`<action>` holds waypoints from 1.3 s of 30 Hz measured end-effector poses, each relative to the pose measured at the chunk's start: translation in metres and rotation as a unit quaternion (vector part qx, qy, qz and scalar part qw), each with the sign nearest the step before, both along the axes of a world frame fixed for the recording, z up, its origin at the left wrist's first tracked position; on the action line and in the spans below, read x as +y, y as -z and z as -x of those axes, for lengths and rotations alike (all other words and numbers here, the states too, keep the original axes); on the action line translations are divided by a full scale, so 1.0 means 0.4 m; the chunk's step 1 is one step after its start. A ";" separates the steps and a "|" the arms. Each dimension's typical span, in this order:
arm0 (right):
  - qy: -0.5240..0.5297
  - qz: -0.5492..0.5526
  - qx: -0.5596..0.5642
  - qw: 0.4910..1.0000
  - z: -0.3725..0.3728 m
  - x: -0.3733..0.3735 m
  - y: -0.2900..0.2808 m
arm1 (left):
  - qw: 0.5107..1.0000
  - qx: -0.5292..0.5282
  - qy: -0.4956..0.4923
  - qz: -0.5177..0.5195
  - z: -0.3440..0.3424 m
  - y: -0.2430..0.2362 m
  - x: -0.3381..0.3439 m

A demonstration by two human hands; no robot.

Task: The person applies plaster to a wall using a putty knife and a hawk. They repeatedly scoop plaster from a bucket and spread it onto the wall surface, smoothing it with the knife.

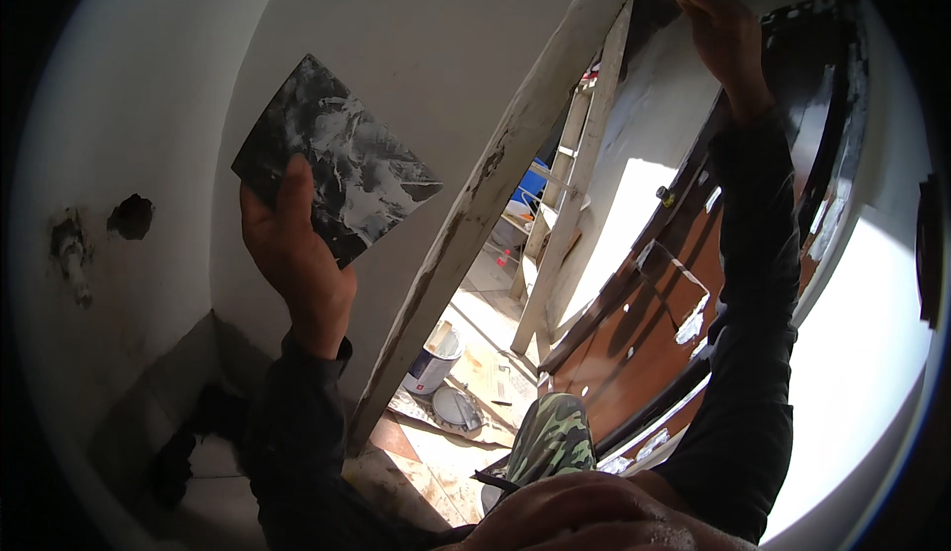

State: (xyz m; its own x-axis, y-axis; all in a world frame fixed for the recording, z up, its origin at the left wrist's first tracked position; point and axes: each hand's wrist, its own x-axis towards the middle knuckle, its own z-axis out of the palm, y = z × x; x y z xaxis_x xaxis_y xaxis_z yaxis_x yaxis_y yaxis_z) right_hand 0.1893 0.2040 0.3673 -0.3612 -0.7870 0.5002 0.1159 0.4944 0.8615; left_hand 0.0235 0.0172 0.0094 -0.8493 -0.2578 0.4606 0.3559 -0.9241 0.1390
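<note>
The left grip [302,244] is closed on a thin, square putty plate [357,140], dark and streaked with whitish filler. Its thumb presses flat on the smeared face near the lower left edge, while the remaining fingers are mostly hidden behind. The plate sits just above this grip, tilted so that one corner points up and another to the right, apart from the pale upright beam [545,90] farther right.

The right grip [718,36] is raised high, beside the upper end of that beam. Something dark and greenish lies at its fingertips, but the picture's edge cuts it off, so I cannot tell whether the grip is holding it or only touching it.

Judging by its thinness and straight edges, the plate should be light and fairly stiff, and slick wherever the filler is wet. A pinch on the barer dark margin, with fingers spread underneath for support, would be surest; the coated middle is best left alone.

Below and right of the left grip, a paint bucket [433,363] stands on the floor near a round lid [457,409]. A wooden stepladder [575,194] leans between the two grips, beyond the beam.
</note>
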 end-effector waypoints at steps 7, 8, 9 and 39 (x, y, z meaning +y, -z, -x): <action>0.045 0.007 0.003 0.999 0.087 0.053 -0.142 | 0.999 0.025 0.026 -0.013 0.012 0.009 0.015; 0.061 0.004 0.016 0.998 0.089 0.050 -0.149 | 0.999 0.026 0.028 -0.011 0.012 0.009 0.014; 0.076 0.002 0.028 0.997 0.089 0.046 -0.154 | 1.000 0.012 0.021 0.000 0.012 0.011 0.013; 0.334 -0.092 0.124 0.930 0.122 -0.098 -0.062 | 0.999 -0.004 0.027 0.025 0.034 0.026 0.020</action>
State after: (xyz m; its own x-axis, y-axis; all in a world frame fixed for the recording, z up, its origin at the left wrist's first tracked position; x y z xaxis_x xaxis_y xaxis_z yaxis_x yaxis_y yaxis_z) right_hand 0.1404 0.1649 0.3922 -0.6917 -0.5092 0.5121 0.5498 0.0884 0.8306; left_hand 0.0101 0.0251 -0.0011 -0.8653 -0.1885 0.4645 0.3040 -0.9341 0.1873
